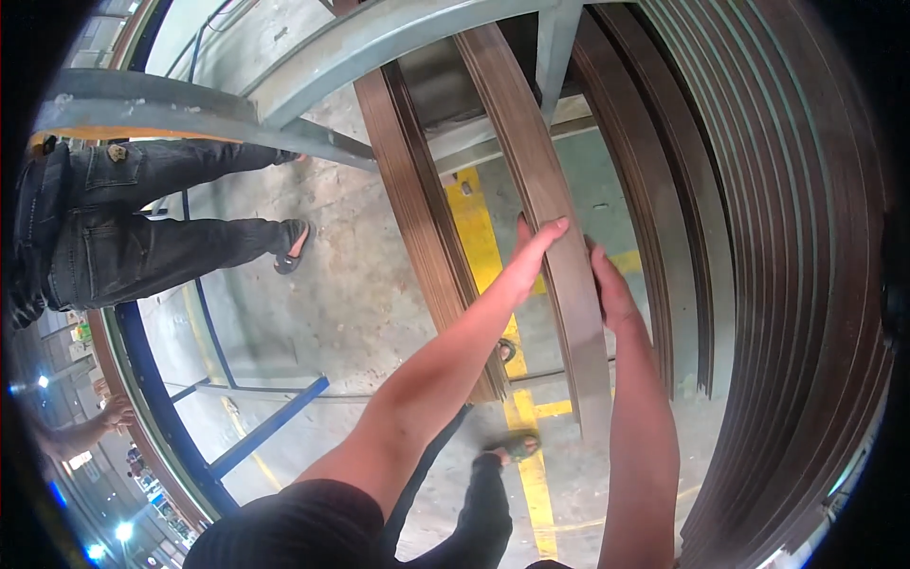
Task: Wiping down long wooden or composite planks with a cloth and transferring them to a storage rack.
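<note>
A stack of long, narrow brown boards [542, 171] lies on the metal rack, and its near end sticks out toward me. My left hand [536, 254] grips the stack's left edge, with the thumb on top and the other fingers mostly hidden beneath. On the opposite edge, my right hand [613, 289] is closed against the side; its fingertips are partly hidden behind the boards. Both hands hold the same stack, roughly midway along its visible length.
Another board stack [417, 199] juts out on the left, and further stacks [654, 218] lie to the right. Tall layered brown panels [777, 237] curve along the right side. A grey metal frame [398, 52] crosses above. One person in dark trousers [161, 218] stands at left.
</note>
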### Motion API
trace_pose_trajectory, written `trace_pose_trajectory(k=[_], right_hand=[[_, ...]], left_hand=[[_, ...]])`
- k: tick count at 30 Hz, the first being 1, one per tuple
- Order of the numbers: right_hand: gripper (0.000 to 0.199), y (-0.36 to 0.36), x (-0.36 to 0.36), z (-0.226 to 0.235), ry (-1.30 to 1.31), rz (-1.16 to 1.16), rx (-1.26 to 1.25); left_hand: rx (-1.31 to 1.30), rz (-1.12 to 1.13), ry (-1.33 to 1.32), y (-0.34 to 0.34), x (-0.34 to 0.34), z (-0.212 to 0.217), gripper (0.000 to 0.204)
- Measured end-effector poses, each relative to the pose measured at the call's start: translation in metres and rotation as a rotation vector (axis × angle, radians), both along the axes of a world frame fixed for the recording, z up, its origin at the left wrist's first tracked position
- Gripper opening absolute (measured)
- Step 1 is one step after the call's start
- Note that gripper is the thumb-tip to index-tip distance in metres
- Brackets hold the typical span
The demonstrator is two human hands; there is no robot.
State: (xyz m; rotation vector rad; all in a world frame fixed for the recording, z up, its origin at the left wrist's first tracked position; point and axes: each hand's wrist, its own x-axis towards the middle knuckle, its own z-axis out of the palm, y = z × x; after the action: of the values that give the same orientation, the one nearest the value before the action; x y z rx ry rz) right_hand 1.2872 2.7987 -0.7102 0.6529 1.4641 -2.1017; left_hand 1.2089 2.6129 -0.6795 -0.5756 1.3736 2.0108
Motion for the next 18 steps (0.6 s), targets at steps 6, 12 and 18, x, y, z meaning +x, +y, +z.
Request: trace_pose_trajectory(k=[6, 12, 18], right_hand=[[0.083, -0.031, -0.072, 0.071, -0.027, 0.035, 0.045], [0.071, -0.041, -0.096, 0.087, 0.000, 0.141, 0.031], [0.068, -0.046, -0.086, 0.125, -0.282, -0.014, -0.041]], left_hand=[[0.084, 0.119, -0.019, -0.011, 0.025, 0.017, 0.119], [0.144, 0.021, -0.078, 0.006, 0.106, 0.036, 0.129], [0.067, -0.105, -0.040, 0.027, 0.244, 0.059, 0.143]])
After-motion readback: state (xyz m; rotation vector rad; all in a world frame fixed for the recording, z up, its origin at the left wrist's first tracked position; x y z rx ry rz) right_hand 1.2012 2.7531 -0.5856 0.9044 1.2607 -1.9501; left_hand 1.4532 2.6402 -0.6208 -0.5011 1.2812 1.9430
